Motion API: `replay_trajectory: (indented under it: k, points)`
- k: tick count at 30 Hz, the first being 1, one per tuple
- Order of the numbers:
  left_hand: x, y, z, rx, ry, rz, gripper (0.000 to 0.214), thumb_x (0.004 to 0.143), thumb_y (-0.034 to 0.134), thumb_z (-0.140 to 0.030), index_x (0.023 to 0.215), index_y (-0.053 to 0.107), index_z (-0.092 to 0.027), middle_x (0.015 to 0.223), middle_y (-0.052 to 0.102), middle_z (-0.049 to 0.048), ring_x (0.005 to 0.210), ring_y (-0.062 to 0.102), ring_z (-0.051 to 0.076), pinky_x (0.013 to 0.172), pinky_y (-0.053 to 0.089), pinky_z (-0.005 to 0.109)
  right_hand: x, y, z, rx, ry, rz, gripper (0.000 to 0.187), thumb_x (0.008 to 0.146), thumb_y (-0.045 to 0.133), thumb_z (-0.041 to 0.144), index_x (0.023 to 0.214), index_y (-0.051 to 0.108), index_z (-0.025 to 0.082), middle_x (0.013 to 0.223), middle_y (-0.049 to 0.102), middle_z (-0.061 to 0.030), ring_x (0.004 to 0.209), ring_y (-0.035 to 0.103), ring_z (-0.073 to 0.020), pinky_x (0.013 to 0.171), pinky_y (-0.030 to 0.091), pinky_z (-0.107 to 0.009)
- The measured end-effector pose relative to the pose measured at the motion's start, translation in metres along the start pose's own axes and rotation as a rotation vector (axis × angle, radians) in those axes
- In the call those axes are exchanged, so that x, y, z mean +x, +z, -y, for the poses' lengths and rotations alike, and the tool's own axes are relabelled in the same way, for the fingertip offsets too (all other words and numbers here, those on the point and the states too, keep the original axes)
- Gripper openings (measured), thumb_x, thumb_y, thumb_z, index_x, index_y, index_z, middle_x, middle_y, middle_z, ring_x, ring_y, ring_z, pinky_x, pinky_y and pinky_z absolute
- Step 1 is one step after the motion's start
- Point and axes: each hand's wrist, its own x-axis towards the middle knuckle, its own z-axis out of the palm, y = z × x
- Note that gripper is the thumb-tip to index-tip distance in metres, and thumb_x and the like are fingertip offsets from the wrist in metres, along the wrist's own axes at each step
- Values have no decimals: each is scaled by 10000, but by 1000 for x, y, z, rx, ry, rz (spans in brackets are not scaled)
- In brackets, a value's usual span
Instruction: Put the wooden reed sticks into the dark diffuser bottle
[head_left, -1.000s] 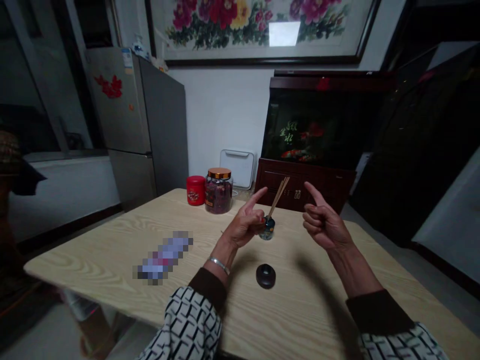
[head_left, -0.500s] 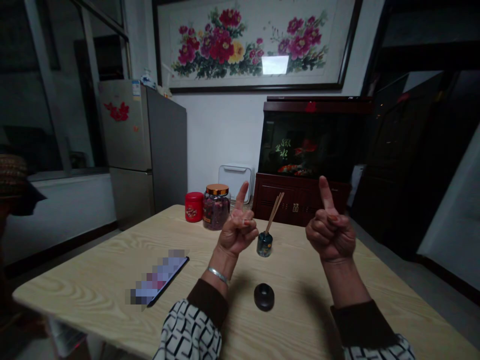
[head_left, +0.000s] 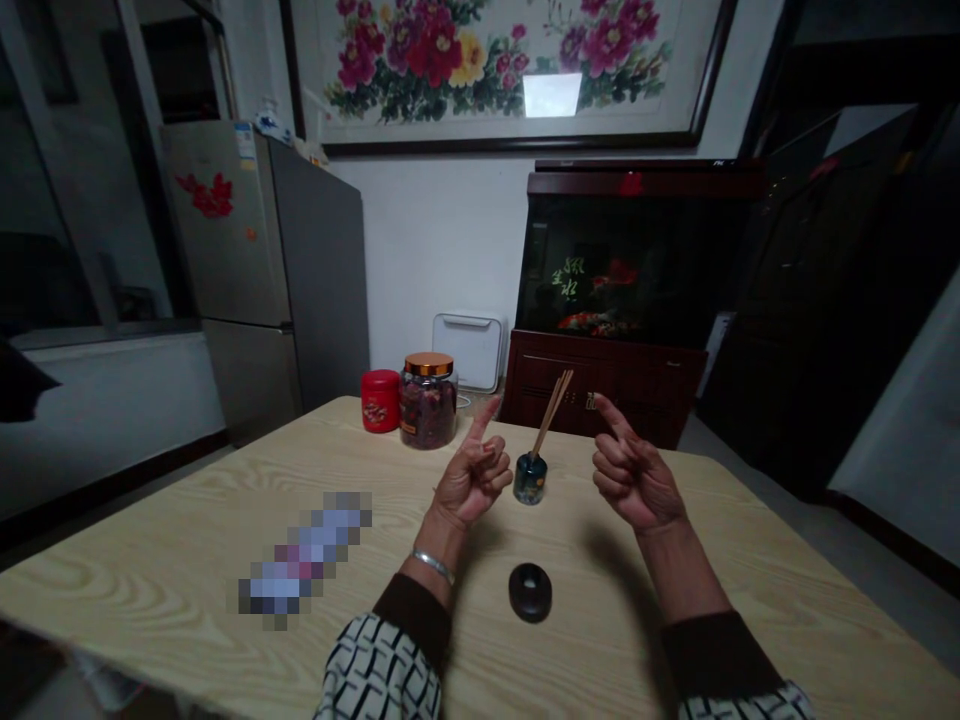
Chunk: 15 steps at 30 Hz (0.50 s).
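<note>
My left hand (head_left: 471, 477) is raised above the wooden table (head_left: 187, 560), index finger pointing up, the other fingers curled, nothing in it. My right hand (head_left: 631, 475) is raised too, index finger pointing up and left, the rest folded, also holding nothing. Between the two hands stands a small dark bottle with thin sticks (head_left: 531, 470) on the table. A round black lid-like object (head_left: 530, 590) lies in front of the bottle, between my forearms.
A phone (head_left: 304, 560) lies on the table at left. A glass jar with a gold lid (head_left: 427, 400) and a red tin (head_left: 380, 400) stand at the far edge. Behind are a fridge (head_left: 262, 270), a fish tank on a cabinet (head_left: 615, 280) and a flower painting.
Both hands have come down a little from pointing straight up; the right index now tilts left. The view has dipped slightly. Nothing on the table moved.
</note>
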Motion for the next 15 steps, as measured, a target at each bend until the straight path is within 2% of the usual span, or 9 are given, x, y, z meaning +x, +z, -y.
replay_trajectory:
  k: [3, 5, 6, 8, 10, 12, 15]
  points:
    - [1, -33, 19, 89, -70, -134, 643, 751, 698, -171, 1366, 517, -216, 680, 430, -72, 489, 329, 22, 462, 261, 134, 19, -19, -37, -239, 122, -177, 410, 790, 675, 422, 1164, 648, 256, 712, 500, 32, 558, 436, -94, 456, 319, -180]
    - [1, -58, 36, 213, -109, -254, 547, 748, 720, -204, 1277, 582, -176, 803, 532, -24, 573, 446, 27, 520, 339, 144, 33, -29, -66, -471, 176, -284, 421, 732, 735, 440, 1091, 651, 237, 908, 628, -41, 787, 598, -166, 587, 448, -242]
    - [1, -70, 44, 286, -120, -310, 506, 741, 728, -218, 1230, 609, -163, 844, 556, -6, 608, 482, 37, 529, 347, 150, 40, -33, -81, -575, 183, -305, 467, 700, 758, 450, 1096, 640, 232, 1010, 650, -74, 918, 623, -212, 678, 490, -293]
    - [1, -90, 57, 424, -133, -399, 456, 729, 738, -237, 1164, 632, -154, 904, 588, 20, 674, 529, 60, 552, 364, 162, 51, -37, -107, -717, 168, -265, 580, 645, 792, 456, 1144, 610, 221, 1141, 647, -109, 1103, 596, -274, 854, 495, -385]
    - [2, -104, 67, 536, -137, -431, 454, 714, 748, -242, 1143, 627, -157, 920, 604, 33, 713, 553, 84, 580, 385, 182, 59, -38, -128, -791, 152, -157, 604, 647, 787, 459, 1160, 590, 207, 1161, 647, -106, 1148, 578, -283, 955, 457, -424]
    - [4, -112, 74, 639, -121, -435, 485, 674, 781, -226, 1127, 620, -161, 967, 611, 52, 772, 579, 109, 654, 438, 223, 62, -37, -142, -852, 142, -63, 544, 687, 752, 449, 1138, 584, 195, 1137, 654, -95, 1114, 589, -274, 979, 443, -433]
    - [5, -113, 81, 807, -98, -377, 648, 596, 846, -184, 1189, 584, -179, 1141, 602, 111, 1031, 590, 198, 883, 477, 350, 52, -35, -148, -956, 101, -21, 479, 721, 719, 411, 1125, 580, 194, 1134, 643, -88, 1070, 595, -265, 966, 448, -433]
